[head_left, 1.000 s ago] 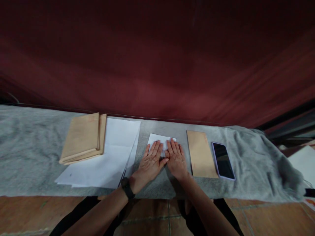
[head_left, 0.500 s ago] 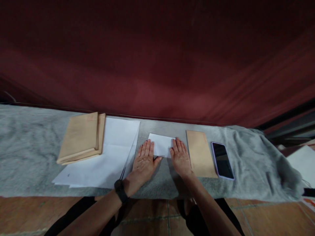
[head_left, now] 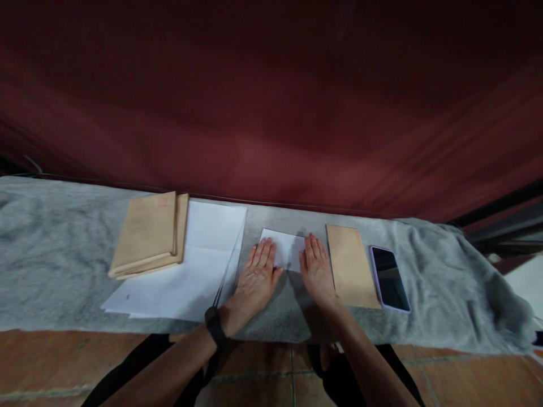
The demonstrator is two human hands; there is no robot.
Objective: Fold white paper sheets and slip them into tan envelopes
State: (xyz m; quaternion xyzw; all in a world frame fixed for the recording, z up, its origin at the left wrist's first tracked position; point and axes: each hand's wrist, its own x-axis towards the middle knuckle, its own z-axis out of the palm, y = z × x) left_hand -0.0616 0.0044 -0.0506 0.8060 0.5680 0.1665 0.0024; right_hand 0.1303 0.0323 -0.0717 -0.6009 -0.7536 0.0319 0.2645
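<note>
A small folded sheet of white paper (head_left: 288, 249) lies on the grey cloth in front of me. My left hand (head_left: 258, 274) rests flat over its left end, fingers stretched out and pointing away from me. Over the right end lies my right hand (head_left: 317, 271), also flat with straight fingers. Only the middle and far edge of the paper show between them. Just right of my right hand is a single brown envelope (head_left: 353, 268). Larger white sheets (head_left: 203, 243) lie to the left of my left hand.
Several brown envelopes (head_left: 148, 232) are stacked partly on the white sheets. A phone with a purple edge (head_left: 390, 278) lies right of the single envelope. The grey cloth (head_left: 63, 243) covers a long, narrow surface, with a dark red hanging (head_left: 271, 141) along its far side.
Both hands stay flat on the folded paper; the left has slid slightly further over it. The whole scene has shifted a little to the right in view.
</note>
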